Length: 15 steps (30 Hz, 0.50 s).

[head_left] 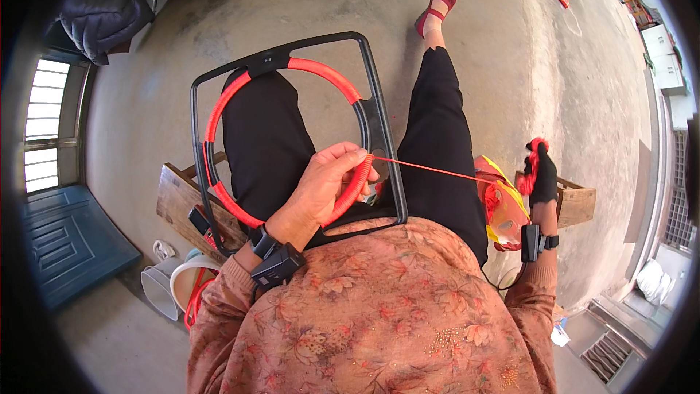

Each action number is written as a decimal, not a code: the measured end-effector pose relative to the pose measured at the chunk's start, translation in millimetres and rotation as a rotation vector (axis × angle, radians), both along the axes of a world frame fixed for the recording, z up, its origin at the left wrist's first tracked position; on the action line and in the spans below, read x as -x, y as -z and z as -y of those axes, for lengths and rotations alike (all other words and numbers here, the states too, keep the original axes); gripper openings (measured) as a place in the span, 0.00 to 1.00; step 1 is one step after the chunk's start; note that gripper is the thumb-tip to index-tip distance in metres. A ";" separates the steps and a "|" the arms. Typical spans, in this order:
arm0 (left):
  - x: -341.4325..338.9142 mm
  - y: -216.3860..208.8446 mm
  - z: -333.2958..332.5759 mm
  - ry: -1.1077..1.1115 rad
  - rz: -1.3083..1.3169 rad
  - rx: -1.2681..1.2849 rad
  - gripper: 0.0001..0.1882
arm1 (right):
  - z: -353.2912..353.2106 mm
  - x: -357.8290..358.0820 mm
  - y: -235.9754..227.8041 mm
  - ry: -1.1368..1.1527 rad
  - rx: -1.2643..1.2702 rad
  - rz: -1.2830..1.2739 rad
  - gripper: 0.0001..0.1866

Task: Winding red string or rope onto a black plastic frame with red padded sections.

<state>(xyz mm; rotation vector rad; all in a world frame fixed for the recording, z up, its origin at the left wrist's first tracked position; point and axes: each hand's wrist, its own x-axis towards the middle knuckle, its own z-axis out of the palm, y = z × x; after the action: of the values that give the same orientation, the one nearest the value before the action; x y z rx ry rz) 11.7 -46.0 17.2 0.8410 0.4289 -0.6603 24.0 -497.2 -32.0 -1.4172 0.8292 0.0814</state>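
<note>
A black frame with rounded corners rests on my lap, and a ring inside it is wrapped along much of its length in red cord. My left hand pinches the ring's right lower part, thumb and fingers closed round the wound section. From that pinch a taut red cord runs to the right. Out at the right, my right hand, in a black glove, is closed on a red bundle of cord. Bare black ring shows between some wrapped stretches.
I sit on a wooden bench. Beside my right thigh is a red and yellow bag. A white bucket with red cord over its rim stands at the left, near a blue door. A phone-like object lies on the bench.
</note>
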 end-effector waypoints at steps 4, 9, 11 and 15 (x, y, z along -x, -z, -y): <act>0.9 1.4 4.7 -0.047 -0.023 -0.049 0.07 | -28.3 -49.2 -7.8 -0.183 -0.321 0.268 0.20; 4.3 2.3 4.9 -0.049 -0.015 -0.120 0.08 | -213.0 -82.7 -70.1 -0.934 0.737 0.907 0.32; 5.8 1.4 7.0 -0.064 0.013 -0.143 0.08 | -260.6 -87.6 -86.1 -1.231 0.923 0.939 0.27; 12.5 8.4 7.9 -0.134 0.124 -0.206 0.07 | -319.4 -92.9 -100.3 -1.610 1.426 1.189 0.13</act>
<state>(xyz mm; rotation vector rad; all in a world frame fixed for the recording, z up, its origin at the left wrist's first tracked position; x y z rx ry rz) -0.7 -53.9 8.8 1.0330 0.4412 -0.4420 116.9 -177.9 68.3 -2.5558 -1.7157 -0.1767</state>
